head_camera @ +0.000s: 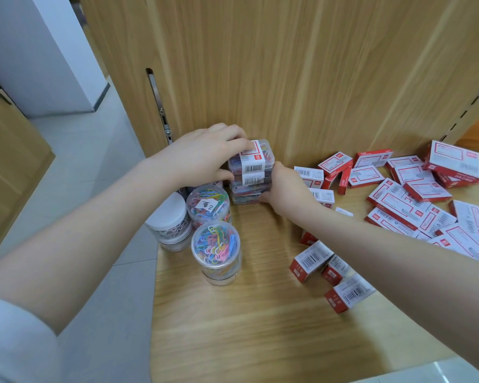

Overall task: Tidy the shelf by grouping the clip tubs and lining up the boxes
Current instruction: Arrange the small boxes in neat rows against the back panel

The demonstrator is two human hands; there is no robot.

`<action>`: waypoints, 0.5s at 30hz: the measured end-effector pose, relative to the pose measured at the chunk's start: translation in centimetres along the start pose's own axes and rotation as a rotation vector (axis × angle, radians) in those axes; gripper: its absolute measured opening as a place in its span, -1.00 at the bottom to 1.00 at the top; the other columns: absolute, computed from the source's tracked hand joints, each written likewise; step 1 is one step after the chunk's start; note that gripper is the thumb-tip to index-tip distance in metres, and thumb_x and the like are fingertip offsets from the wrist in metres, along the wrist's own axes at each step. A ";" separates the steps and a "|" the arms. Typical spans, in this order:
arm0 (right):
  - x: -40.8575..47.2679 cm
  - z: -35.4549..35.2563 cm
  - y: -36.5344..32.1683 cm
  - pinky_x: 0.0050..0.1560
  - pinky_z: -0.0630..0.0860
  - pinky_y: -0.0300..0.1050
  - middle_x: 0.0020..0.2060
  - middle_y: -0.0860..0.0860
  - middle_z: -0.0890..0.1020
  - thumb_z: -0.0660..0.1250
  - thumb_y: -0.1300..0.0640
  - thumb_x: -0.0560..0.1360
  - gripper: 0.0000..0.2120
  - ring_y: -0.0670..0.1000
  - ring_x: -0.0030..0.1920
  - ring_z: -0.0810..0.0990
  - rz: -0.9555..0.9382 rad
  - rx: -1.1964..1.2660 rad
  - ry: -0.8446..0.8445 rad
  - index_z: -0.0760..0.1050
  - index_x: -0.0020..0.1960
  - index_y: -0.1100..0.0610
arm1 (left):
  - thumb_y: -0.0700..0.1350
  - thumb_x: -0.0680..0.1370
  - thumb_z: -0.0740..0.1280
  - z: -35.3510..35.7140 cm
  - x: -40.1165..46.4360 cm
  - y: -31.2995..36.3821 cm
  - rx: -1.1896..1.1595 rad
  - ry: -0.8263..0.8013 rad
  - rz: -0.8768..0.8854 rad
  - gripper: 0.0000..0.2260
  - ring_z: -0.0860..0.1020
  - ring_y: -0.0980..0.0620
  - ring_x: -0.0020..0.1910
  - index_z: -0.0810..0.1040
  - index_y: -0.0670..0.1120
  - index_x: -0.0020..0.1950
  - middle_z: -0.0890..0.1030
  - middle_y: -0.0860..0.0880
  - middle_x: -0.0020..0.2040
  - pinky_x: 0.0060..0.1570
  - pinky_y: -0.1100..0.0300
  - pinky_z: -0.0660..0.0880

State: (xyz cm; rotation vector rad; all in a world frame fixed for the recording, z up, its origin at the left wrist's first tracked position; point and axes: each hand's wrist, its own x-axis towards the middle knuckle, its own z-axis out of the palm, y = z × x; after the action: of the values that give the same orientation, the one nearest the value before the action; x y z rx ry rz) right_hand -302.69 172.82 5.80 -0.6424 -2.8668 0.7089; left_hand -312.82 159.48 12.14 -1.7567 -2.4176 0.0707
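Head view. A wooden shelf (260, 313) carries all task items. At its back left corner stands a stack of clear rectangular clip tubs (250, 172), each filled with coloured clips and banded with a white barcode label.

Left hand (202, 154): placed over the top of the stack, fingers curled onto the uppermost tub, thumb against the stack's left side. It grips the top tub.

Right hand (284, 186): set against the right side of the stack near its base, fingers wrapped toward the lower tubs. The fingertips are hidden behind the stack, so the exact contact cannot be confirmed.

Just beside the stack, to its front left, stand three round clip tubs: one with a handwritten label on its lid (208, 207), one with a clear lid in front of it (216, 251), and one with a white lid (169, 219) at the shelf's left edge.

Red-and-white boxes (409, 194) lie scattered and unaligned across the right half of the shelf; several more (310, 261) lie on their sides near the right forearm.
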 end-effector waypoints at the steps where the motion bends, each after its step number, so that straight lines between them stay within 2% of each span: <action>1: 0.0 0.1 0.1 -0.02 0.46 -0.02 0.06 0.21 0.57 0.35 0.26 0.44 -0.68 0.20 0.07 0.54 -0.007 -0.008 0.013 0.36 0.15 0.28 | -0.04 0.46 0.39 0.0 0.0 0.0 0.005 0.001 0.001 -0.48 0.33 -0.05 0.25 0.33 -0.05 0.38 0.34 -0.02 0.34 0.05 0.03 0.40; 9: -0.3 0.2 0.4 0.01 0.49 0.04 0.05 0.21 0.58 0.34 0.24 0.46 -0.71 0.20 0.05 0.55 -0.021 -0.007 0.048 0.39 0.14 0.27 | -0.04 0.46 0.39 0.1 0.0 -0.1 0.006 0.014 0.016 -0.48 0.33 -0.05 0.24 0.33 -0.05 0.37 0.35 -0.03 0.34 0.06 0.02 0.41; 15: -0.7 -1.0 0.3 -0.07 0.44 -0.04 0.01 0.18 0.59 0.35 0.08 0.47 -0.68 0.18 0.03 0.55 -0.028 0.072 0.063 0.41 0.10 0.26 | -0.02 0.47 0.38 0.1 0.0 -0.2 0.017 0.012 0.011 -0.47 0.32 -0.05 0.25 0.32 -0.04 0.39 0.34 -0.02 0.34 0.03 0.03 0.40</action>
State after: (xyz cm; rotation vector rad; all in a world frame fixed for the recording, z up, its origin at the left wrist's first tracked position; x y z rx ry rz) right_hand -301.75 173.15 6.53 -0.6019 -2.7737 0.7696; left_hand -313.00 159.47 12.07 -1.7588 -2.3919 0.0821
